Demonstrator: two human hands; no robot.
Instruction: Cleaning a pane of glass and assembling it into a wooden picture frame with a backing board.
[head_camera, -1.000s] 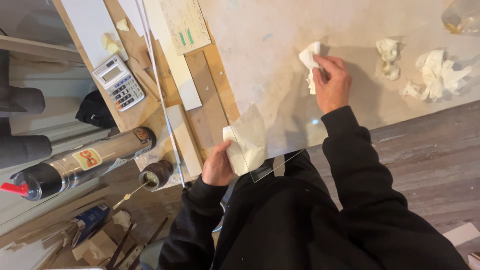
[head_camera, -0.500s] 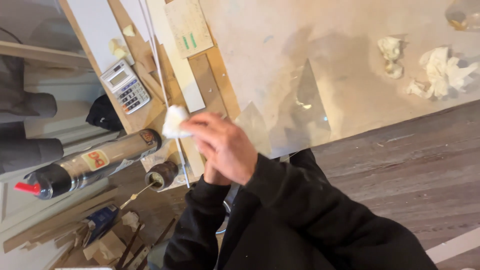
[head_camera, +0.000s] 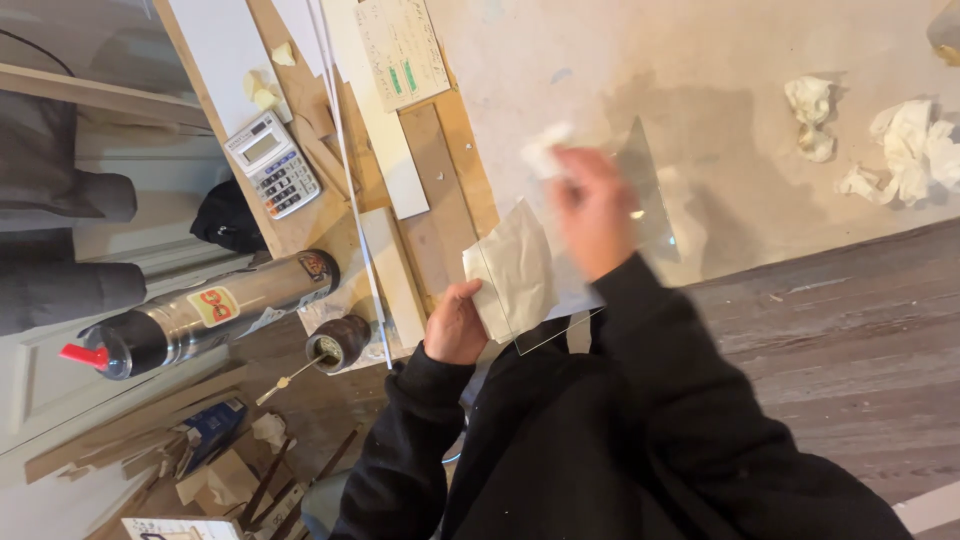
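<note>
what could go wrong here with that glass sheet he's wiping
1. The clear glass pane sticks out past the table edge, held at one corner by the left hand through a paper; it might slip and drop to the wood floor.
2. The right hand wipes fast with a small tissue, so bare skin may meet the pane's edge.
3. Pressing on the unsupported part might crack it.

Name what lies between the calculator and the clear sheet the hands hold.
In the head view, wooden strips and a white strip lie between the calculator and the clear sheet.
</note>
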